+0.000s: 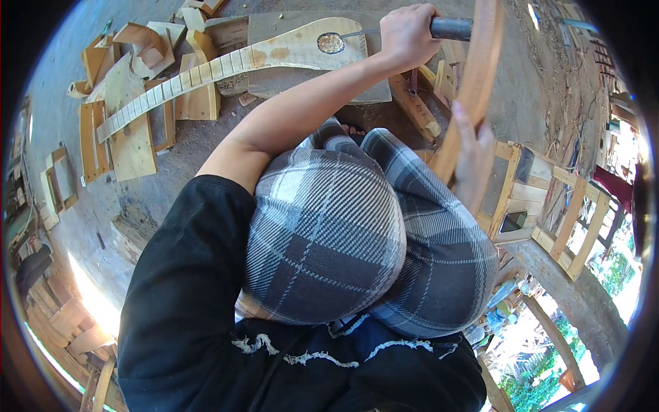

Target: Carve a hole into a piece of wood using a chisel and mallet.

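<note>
My left hand is closed around a dark round bar that sticks out to its right and meets a long curved wooden piece. A thin dark rod runs out from the hand's left side. My right hand, somewhat blurred, grips the curved piece lower down, its fingers along the wood's edge; part of the grip is hidden. Beyond my left forearm lies a long pale wooden piece, shaped like an instrument's neck, with crosswise lines and a round patterned spot at its wide end.
Wood offcuts and boards lie heaped at the far left. A wooden beam rests on the floor past my knees. At right stand a wooden frame and a dark phone-like rectangle. My knees, in plaid cloth, are drawn up close.
</note>
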Tool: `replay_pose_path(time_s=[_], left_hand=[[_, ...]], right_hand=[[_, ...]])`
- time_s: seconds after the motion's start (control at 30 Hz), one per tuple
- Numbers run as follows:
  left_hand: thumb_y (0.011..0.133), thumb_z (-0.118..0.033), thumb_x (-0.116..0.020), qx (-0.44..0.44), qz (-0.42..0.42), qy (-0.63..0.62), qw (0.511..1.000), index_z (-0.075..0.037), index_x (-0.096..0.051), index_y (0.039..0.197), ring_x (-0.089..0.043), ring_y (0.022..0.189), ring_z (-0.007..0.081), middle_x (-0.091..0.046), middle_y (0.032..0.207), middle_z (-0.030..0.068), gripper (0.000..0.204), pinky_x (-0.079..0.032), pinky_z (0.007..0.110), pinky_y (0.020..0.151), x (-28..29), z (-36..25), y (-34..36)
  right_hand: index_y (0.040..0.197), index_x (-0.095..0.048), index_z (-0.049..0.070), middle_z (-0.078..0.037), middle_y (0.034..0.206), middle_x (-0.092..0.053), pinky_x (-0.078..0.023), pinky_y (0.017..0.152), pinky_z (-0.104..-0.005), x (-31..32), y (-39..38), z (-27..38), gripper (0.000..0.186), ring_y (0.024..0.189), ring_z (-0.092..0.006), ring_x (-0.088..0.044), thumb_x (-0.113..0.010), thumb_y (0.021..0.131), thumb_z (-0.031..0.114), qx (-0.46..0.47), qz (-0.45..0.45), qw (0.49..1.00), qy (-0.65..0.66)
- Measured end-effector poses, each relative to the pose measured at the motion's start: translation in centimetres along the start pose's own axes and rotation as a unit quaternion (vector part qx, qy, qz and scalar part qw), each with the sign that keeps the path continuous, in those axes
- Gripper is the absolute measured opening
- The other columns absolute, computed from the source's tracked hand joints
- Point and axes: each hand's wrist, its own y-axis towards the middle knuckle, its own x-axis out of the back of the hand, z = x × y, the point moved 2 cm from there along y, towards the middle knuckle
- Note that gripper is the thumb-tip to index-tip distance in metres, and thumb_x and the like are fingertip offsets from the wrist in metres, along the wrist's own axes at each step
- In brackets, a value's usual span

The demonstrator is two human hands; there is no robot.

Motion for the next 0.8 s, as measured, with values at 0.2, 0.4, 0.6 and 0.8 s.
replay_pose_path(time_s=[0.2,0.4,0.6,0.8], left_hand=[[0.067,-0.021,-0.072,-0.043,-0.034,0.004,0.998,-0.013,-0.065,0.088,-0.064,0.087,0.0286,-0.066,0.088,0.0058,0.024,-0.050,0.041,0.075,-1.2,0.3,-0.2],[0.067,-0.022,-0.072,-0.011,-0.005,0.039,0.999,-0.013,-0.065,0.089,-0.064,0.087,0.0270,-0.066,0.087,0.0054,0.025,-0.050,0.040,0.076,-1.8,0.5,-0.3],[0.068,-0.020,-0.072,-0.036,-0.028,0.042,0.998,-0.013,-0.065,0.087,-0.064,0.086,0.0265,-0.066,0.085,0.0052,0.022,-0.049,0.039,0.076,-2.3,0.1,-0.3],[0.069,-0.021,-0.071,-0.037,-0.035,0.049,0.997,-0.013,-0.066,0.087,-0.065,0.085,0.0272,-0.067,0.085,0.0055,0.021,-0.050,0.040,0.075,-2.7,1.0,-0.2]], right_hand=[[0.096,-0.054,0.000,-0.008,0.064,-0.056,-0.042,0.038,-0.0272,2.7,-0.8,2.6,0.030,0.042,-0.0137,-0.049,-0.064,0.089,0.027,-0.015,-0.087,0.954,0.285],[0.124,-0.051,-0.006,-0.018,0.108,-0.063,-0.044,0.090,-0.0292,1.9,-0.5,1.4,0.053,0.104,-0.0202,-0.057,-0.064,0.090,0.033,-0.093,-0.010,0.996,0.011],[0.121,-0.054,-0.001,-0.017,0.109,-0.062,-0.045,0.087,-0.0296,3.7,0.0,-1.7,0.049,0.097,-0.0244,-0.060,-0.062,0.091,0.037,-0.102,-0.077,0.948,0.291],[0.113,-0.056,-0.001,-0.014,0.096,-0.063,-0.048,0.078,-0.0301,2.6,-0.3,1.1,0.045,0.087,-0.0212,-0.061,-0.065,0.090,0.037,-0.117,-0.015,0.991,0.057]])
